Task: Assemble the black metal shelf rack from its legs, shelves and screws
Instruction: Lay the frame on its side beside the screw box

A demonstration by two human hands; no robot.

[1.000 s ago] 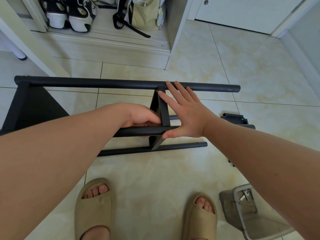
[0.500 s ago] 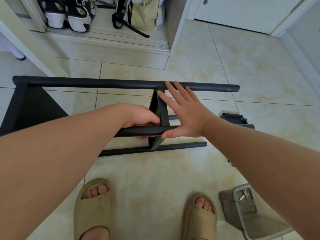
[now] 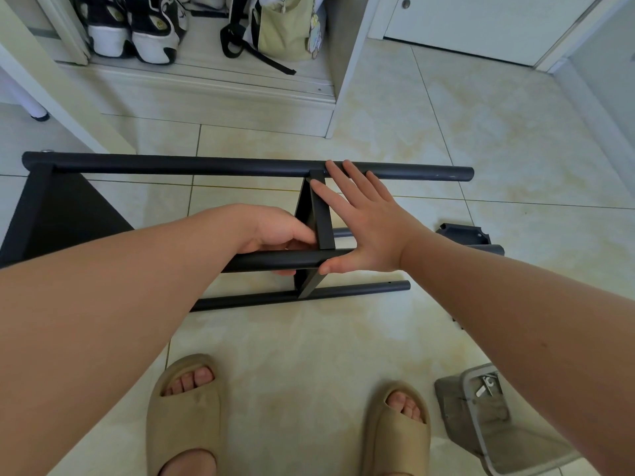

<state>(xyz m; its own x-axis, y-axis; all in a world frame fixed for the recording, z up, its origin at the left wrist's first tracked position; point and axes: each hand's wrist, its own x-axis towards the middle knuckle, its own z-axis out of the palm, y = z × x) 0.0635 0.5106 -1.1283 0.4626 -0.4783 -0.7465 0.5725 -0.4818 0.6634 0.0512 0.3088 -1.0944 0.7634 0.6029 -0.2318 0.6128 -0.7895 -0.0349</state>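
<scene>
The black rack lies on its side on the tiled floor. Its far leg tube point(image 3: 213, 167) runs left to right, a nearer tube point(image 3: 275, 261) passes under my hands, and a third tube point(image 3: 343, 293) lies closest to me. A black shelf point(image 3: 318, 218) stands edge-on between the tubes; another shelf panel point(image 3: 55, 214) is fixed at the left end. My left hand point(image 3: 278, 233) curls round the near tube just left of the upright shelf. My right hand point(image 3: 360, 221) presses flat, fingers straight, against the shelf's right face, fingertips reaching the far tube.
A loose black bracket part point(image 3: 462, 233) lies on the floor to the right. A grey plastic box point(image 3: 488, 417) with small metal hardware sits at lower right. A white cabinet with shoes point(image 3: 134, 32) and a bag point(image 3: 281, 29) stands behind. My feet in beige slippers point(image 3: 185, 417) are below.
</scene>
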